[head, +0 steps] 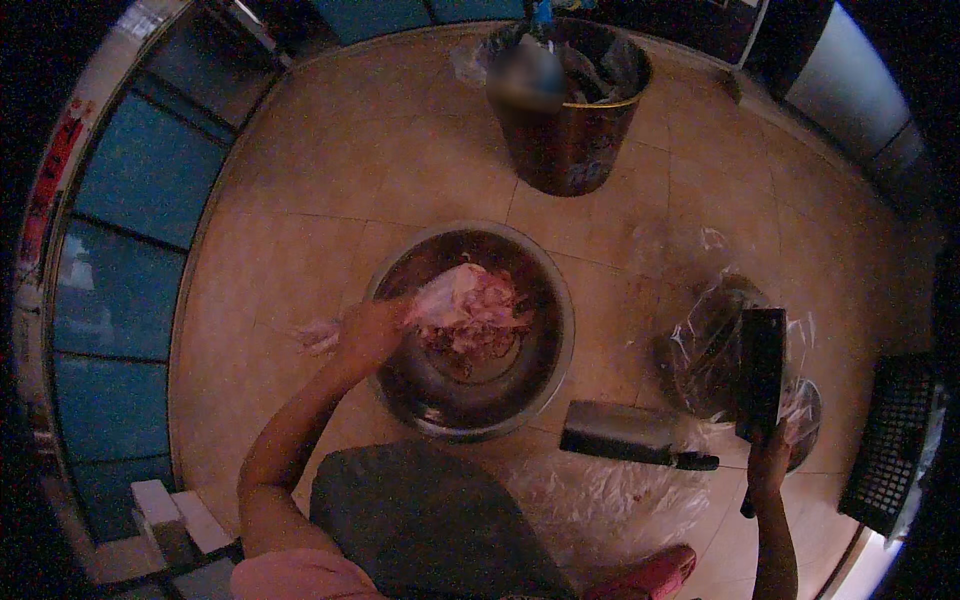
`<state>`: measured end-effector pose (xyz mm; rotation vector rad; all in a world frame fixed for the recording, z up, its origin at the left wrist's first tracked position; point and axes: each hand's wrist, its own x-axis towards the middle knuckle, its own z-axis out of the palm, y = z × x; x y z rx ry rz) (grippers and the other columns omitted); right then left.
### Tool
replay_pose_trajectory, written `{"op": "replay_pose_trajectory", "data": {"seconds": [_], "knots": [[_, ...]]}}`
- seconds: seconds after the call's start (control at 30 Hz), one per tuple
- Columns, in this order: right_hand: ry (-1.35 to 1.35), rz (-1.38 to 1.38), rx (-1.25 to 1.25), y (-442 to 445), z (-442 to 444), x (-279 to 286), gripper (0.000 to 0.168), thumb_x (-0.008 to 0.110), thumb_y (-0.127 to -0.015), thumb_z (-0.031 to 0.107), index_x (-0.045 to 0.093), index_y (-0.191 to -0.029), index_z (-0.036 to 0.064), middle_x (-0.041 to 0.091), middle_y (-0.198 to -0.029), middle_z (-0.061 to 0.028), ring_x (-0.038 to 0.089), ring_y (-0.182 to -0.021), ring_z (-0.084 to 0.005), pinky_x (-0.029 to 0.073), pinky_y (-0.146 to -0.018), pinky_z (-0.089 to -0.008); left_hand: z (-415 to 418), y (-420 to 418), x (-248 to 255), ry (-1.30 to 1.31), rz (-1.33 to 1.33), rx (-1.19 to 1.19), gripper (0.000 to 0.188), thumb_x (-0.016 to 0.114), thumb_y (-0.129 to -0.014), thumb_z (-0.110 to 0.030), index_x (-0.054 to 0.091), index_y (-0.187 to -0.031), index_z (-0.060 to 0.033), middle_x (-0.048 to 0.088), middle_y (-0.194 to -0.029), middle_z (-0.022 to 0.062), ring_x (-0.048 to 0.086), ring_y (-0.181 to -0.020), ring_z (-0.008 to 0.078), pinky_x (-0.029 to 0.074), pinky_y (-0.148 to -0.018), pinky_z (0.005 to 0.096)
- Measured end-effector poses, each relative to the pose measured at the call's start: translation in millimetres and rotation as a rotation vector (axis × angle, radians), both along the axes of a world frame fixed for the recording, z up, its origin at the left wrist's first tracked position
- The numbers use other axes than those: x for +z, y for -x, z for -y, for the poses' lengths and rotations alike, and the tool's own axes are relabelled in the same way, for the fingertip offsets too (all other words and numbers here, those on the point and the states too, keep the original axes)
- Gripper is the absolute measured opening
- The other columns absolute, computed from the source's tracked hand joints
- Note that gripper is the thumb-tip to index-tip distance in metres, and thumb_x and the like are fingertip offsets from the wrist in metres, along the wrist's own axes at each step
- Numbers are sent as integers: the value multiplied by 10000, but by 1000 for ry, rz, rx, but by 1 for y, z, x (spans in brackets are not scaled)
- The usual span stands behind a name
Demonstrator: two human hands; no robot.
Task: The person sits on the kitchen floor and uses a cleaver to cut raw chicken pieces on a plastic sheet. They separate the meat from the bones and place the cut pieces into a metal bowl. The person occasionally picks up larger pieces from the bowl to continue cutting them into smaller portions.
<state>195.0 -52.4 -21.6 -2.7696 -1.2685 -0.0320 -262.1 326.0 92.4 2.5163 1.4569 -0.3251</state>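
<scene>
My left hand point(379, 330) grips a piece of raw poultry point(465, 296) by its narrow end. The meat's bulk lies over a round metal basin point(556, 360), and pale ends that look like feet point(319, 336) stick out left of my hand, past the rim. More cut meat point(469, 341) seems to be under it in the basin. Off to the right, my right hand point(769, 461) is closed around the handle of a cleaver point(763, 367), its dark blade pointing away from me. A second cleaver point(619, 431) lies flat on the floor between basin and right hand.
Clear plastic film point(705, 337) covers something dark beside the held cleaver. More film point(615, 487) spreads near a red shoe point(652, 574). A lined bin point(570, 150), partly blurred, stands beyond the basin. Blue-fronted cabinets point(112, 292) run along the left; a black plastic crate point(892, 442) is at right.
</scene>
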Motion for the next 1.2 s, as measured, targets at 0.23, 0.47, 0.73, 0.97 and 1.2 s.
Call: {"op": "replay_pose_trajectory", "data": {"seconds": [0.23, 0.47, 0.73, 0.97, 1.2], "knots": [[168, 56, -67, -3, 4, -13, 517, 332, -867, 147, 109, -1310, 2, 174, -1356, -165, 169, -1245, -313, 78, -1021, -426, 38, -5, -32, 311, 109, -159, 387, 504, -768, -422, 531, -979, -98, 574, -835, 202, 547, -752, 383, 436, -642, 461], [12, 59, 4, 21, -8, 23, 508, 482, -831, 211, 292, -1218, -58, 370, -1196, -288, 372, -1090, -427, 310, -908, -442, 41, 1, -55, 369, 24, -400, 434, 420, -817, -419, 462, -1109, -100, 501, -1013, 218, 489, -924, 376, 426, -746, 459], [-2, 148, 51, -1, 18, -22, 467, 495, -816, 141, 323, -1201, -60, 412, -1141, -289, 423, -1025, -420, 343, -865, -439, -39, -73, -65, 67, 56, -623, 571, 554, -723, -143, 351, -1244, -263, 297, -1233, 185, 377, -1061, 391, 396, -817, 477], [-49, -185, -95, -2, 5, -5, 491, 498, -804, 64, 280, -1232, -42, 373, -1203, -277, 419, -1054, -408, 350, -882, -410, -50, -86, -132, 4, -34, -713, 591, 588, -687, -121, 392, -1216, -299, 266, -1288, 143, 339, -1101, 411, 386, -809, 526], [34, 128, 121, -30, 22, -30, 516, 502, -815, 109, 247, -1245, -21, 352, -1207, -295, 380, -1090, -416, 324, -902, -435, -58, -81, -74, 68, -507, -644, 385, 546, -740, -181, 499, -1121, -191, 404, -1181, 128, 454, -1023, 337, 418, -804, 436]]}}
